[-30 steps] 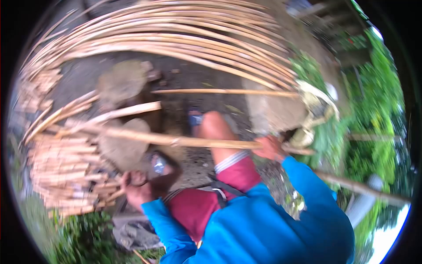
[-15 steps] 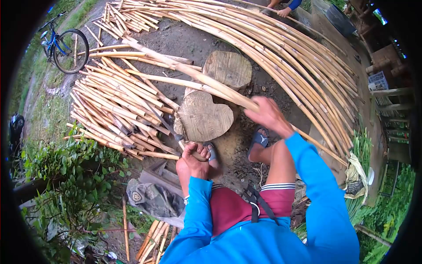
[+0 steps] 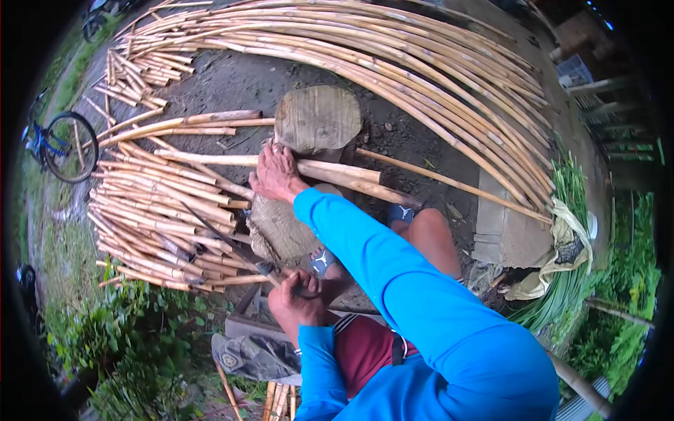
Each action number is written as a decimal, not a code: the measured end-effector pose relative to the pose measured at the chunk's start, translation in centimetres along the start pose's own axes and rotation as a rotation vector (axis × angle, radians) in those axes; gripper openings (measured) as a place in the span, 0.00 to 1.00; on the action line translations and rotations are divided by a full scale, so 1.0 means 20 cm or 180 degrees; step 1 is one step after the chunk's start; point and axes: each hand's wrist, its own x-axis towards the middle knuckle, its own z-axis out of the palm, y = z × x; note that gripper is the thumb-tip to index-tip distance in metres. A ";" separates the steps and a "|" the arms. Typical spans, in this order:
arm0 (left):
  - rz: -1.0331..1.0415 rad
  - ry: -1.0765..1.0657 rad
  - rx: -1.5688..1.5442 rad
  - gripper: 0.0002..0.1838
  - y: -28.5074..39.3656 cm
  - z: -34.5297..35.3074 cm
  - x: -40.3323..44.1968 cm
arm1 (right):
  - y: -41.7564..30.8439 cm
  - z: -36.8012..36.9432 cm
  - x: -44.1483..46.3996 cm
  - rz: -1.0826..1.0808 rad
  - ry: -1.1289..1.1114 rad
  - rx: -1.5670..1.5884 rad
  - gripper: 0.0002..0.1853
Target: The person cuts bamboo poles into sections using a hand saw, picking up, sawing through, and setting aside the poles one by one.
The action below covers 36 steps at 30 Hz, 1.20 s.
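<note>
Pole (image 3: 333, 170) grasped by right hand (image 3: 277, 172), left hand (image 3: 298, 297) clenched round knife (image 3: 265, 268), two stumps (image 3: 318, 116) near, stick pile (image 3: 158, 217) behind

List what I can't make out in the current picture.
All in the head view:
- Knife handle: mostly hidden by the left hand around it.
- Right hand's underside: the back of the right hand hides how it meets the bamboo.
- Near stump: right side covered by the blue sleeve.
- Cap badge: too small to read.
- Short poles below the cap: cut off by the bottom edge.
</note>
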 end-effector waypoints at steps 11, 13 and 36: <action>-0.0413 -0.0157 0.0049 0.07 -0.01 0.03 0.01 | 0.05 -0.08 0.00 -0.0689 -0.0233 0.0274 0.34; -0.0434 -0.0134 -0.0112 0.07 -0.02 0.04 0.01 | 0.09 -0.12 -0.04 -0.0935 -0.0263 0.0406 0.29; -0.1044 -0.0297 -0.0621 0.05 0.00 0.04 0.02 | 0.58 -0.74 -0.23 0.1332 -0.2629 0.1026 0.34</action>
